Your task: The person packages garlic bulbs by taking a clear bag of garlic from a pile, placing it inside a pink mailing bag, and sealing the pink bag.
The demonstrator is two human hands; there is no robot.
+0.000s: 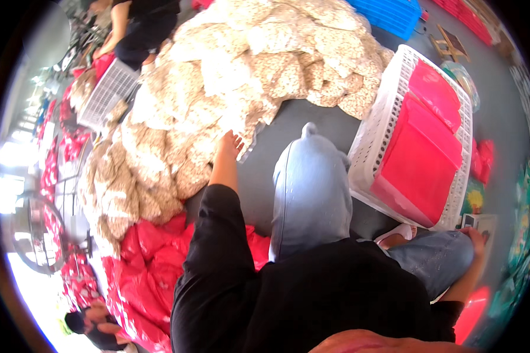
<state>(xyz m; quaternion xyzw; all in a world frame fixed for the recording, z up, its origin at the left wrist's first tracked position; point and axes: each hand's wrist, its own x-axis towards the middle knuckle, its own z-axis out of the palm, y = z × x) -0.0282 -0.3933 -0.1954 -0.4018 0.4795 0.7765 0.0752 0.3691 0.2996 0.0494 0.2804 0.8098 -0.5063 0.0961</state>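
Observation:
My left hand point(230, 144) reaches forward over the near edge of a large heap of clear plastic bags point(229, 75). Small beige pieces, too small to identify, fill these bags. The fingers are slightly curled and apart, with nothing visible in them; whether they touch the bag below I cannot tell. A loose flap of clear film point(250, 150) shows beside the fingertips. On my bent right knee rests my right hand point(474, 240), holding nothing that I can see. To my right, a white perforated plastic basket point(365, 148) contains flat red plastic packages point(424, 161).
Red plastic bags point(152, 264) lie at my left. A person point(145, 33) sits beside a white crate point(110, 95) at upper left; another person point(95, 326) is at lower left. A blue crate point(386, 17) and small wooden stool point(451, 43) stand farther off.

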